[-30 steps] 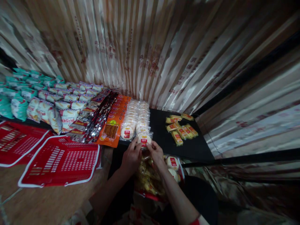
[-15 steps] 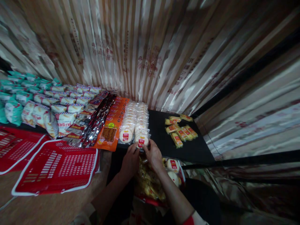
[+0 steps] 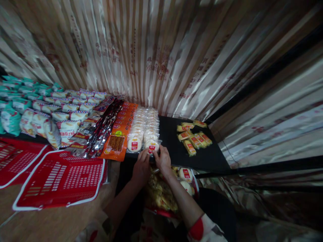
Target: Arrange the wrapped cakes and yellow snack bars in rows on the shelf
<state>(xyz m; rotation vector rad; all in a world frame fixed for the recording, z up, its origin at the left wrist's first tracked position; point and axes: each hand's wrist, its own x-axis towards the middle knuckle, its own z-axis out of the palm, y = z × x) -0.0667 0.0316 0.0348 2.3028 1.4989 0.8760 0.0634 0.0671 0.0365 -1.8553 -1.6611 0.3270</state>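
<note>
A clear packet of round white rice crackers point(image 3: 152, 146) with a red label lies at the front of the right-hand row. My left hand point(image 3: 141, 167) has its fingers on the packet's near left edge. At the near right edge, my right hand point(image 3: 163, 159) pinches the same packet, thumb toward the middle. Alongside runs a second row of rice cracker packets point(image 3: 134, 144). Below my wrists, a basket holds yellow-wrapped snacks point(image 3: 161, 191) and more rice cracker packets point(image 3: 186, 175).
Orange snack bags point(image 3: 116, 143) and dark shiny packets point(image 3: 97, 137) stand left of the crackers. Further left are white bags point(image 3: 67, 131) and teal bags point(image 3: 11, 119). Small yellow packets point(image 3: 194, 139) lie on the black table point(image 3: 209, 161). Red baskets point(image 3: 60, 178) sit at the lower left.
Both hands have moved slightly up and forward with the front cracker packet, which now lies closer against its row. The view has shifted a little.
</note>
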